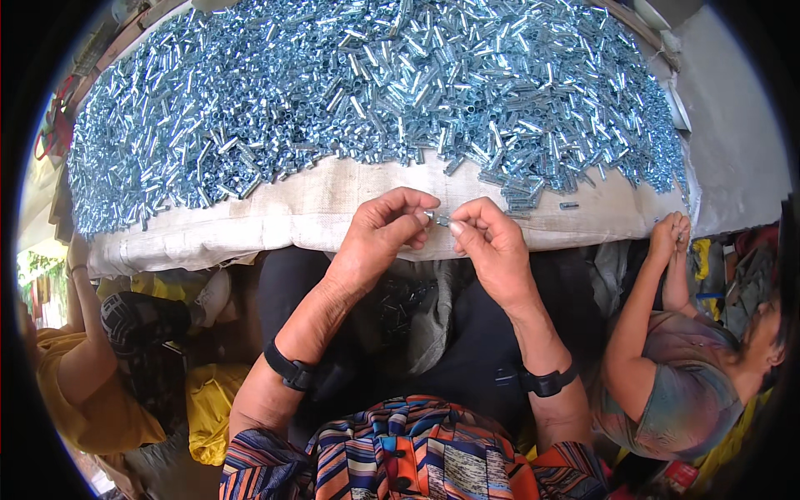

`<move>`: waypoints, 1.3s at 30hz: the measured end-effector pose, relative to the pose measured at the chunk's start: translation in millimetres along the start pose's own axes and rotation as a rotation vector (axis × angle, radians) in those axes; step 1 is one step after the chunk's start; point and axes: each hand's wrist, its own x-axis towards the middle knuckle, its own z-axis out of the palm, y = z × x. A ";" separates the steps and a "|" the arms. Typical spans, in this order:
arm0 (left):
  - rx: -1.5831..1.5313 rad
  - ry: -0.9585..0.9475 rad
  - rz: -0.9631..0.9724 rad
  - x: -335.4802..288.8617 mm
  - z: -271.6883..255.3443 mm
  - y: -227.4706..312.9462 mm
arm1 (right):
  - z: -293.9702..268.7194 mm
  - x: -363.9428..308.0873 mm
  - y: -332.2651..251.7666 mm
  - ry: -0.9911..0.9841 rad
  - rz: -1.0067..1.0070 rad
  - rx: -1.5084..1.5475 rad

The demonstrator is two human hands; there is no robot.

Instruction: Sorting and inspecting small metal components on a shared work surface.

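My left hand (pixel 372 236) and my right hand (pixel 498 254) meet just above the near edge of the table, fingertips almost touching. Between them is a small shiny metal sleeve (pixel 441 220), pinched by thumb and fingers from both sides; its finer shape is partly covered by the fingertips. Beyond the hands, a wide heap of bluish-silver metal sleeves (pixel 375 92) spreads over the table. One loose sleeve (pixel 569 205) lies apart from the heap, to the right of my hands.
Pale woven cloth (pixel 312 196) covers the table and hangs over its front edge. Grey cloth (pixel 433 329) and dark small pieces (pixel 398 310) lie at my lap. One co-worker (pixel 679 375) sits at right, hands raised to the table edge; another (pixel 75 375) sits at left.
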 end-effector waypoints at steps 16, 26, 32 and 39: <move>-0.057 -0.016 -0.023 -8.8 1.2 -2.6 | 4.9 -5.7 6.1 0.059 0.042 0.147; -0.144 -0.040 -0.015 -11.0 4.8 -3.5 | 5.5 -8.2 5.2 0.055 0.056 0.239; 0.045 -0.093 0.047 -7.1 1.8 -7.1 | 3.9 -10.9 11.7 0.066 0.084 0.396; 0.277 -0.014 0.132 3.6 8.0 -19.0 | 10.1 -6.3 19.2 0.149 0.128 0.414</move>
